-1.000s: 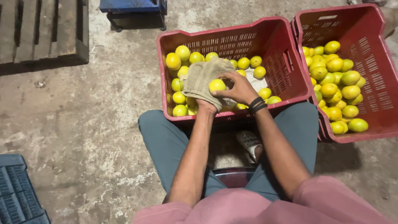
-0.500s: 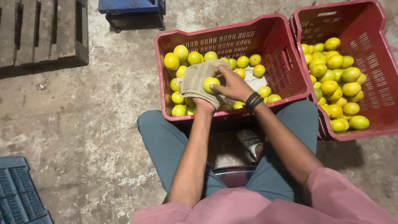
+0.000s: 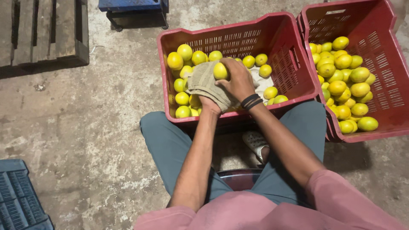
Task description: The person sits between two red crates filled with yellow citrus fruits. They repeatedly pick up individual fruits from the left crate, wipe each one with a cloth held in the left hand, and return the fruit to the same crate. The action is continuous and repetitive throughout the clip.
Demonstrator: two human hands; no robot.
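The right hand [image 3: 238, 81] grips a yellow-green fruit [image 3: 220, 70], fingers curled over it, and presses it against a tan cloth [image 3: 204, 83]. The left hand [image 3: 209, 103] is under that cloth, mostly hidden, so I cannot tell whether it is open or closed. Both are above the near red crate [image 3: 294, 68], which holds more fruit along its left and back sides. A second red crate [image 3: 383, 51], touching it on the right, is fuller. A wooden pallet [image 3: 42, 32] lies well apart on the concrete floor [image 3: 85, 127].
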